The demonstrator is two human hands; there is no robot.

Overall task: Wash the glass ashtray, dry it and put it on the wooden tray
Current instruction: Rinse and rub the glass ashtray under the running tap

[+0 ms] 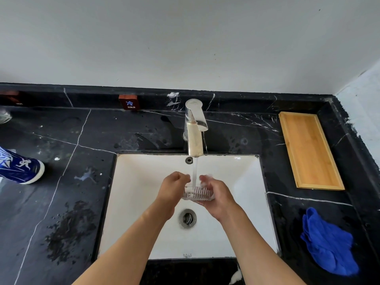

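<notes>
Over the sink basin, fingers (205, 178) of both hands curl around the glass ashtray (198, 193), gripping it from either side right under the running water (194, 171). Left hand (171, 189) clamps the left edge, right hand (219, 197) cups the right edge and underside. Stream pours straight down from the chrome faucet (194, 128) at 12 o'clock. White sink (144, 202) below, drain (187, 218) at 6 o'clock of the ashtray. Out on the black counter (61, 182): wooden tray (309, 151) at 2 o'clock, blue cloth (329, 243) crumpled at 4 o'clock, well apart from the ashtray.
</notes>
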